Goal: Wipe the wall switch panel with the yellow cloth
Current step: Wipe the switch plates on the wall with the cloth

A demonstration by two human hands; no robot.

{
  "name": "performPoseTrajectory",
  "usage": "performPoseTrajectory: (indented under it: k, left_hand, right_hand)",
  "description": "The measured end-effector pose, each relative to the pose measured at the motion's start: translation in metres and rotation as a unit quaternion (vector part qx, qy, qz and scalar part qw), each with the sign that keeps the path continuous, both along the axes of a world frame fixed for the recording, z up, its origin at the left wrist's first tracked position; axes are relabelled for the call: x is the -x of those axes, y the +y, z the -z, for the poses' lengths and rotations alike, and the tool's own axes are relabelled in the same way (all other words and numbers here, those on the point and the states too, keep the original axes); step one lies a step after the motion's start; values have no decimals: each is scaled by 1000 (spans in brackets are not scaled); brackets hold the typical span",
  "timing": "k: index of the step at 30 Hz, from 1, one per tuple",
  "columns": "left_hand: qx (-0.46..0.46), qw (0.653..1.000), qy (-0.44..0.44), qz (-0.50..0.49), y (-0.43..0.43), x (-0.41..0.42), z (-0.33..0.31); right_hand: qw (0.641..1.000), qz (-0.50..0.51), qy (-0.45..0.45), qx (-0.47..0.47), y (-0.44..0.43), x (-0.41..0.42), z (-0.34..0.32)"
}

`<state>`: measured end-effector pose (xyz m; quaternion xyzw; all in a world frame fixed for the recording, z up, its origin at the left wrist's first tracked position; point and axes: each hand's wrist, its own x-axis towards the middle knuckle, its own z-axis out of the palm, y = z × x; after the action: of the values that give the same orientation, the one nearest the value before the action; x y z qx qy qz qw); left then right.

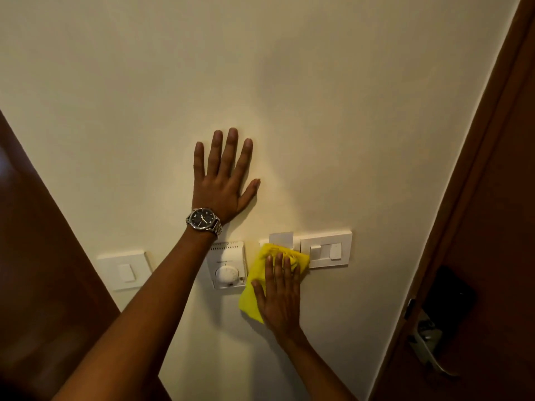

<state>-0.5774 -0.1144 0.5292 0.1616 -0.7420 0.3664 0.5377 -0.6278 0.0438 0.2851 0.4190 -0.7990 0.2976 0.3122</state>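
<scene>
Yellow cloth (254,287) (one) pressed flat-palmed by right hand (279,296) on one switch panel (324,250).

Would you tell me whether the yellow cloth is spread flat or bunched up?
Bunched: the cloth shows folds and wrinkles near its top, pressed to the wall under the right hand.

A round-dial thermostat (227,266) on the wall (318,111), a wooden door (492,256) at right.
</scene>
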Motion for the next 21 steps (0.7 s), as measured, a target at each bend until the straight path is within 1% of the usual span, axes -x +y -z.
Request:
performPoseTrajectory:
  k: [2,5,11,17,21]
  left_hand:
    - [-3,1000,1,2,0,-1,1]
    - [-5,1000,2,-2,1,-1,1]
    - [-1,1000,10,-6,1,0,1]
    - [-4,1000,10,-6,2,1,2]
    - [-8,1000,21,-9,0,2,2]
  right_hand:
    - [1000,-7,14,16,-2,4,3]
    - [998,-17,61,6,7,9,24]
    - [997,-29,50,43,-5,13,-2]
    - [992,-61,111,0,20,30,34]
    - [994,-73,75,40,7,31,1]
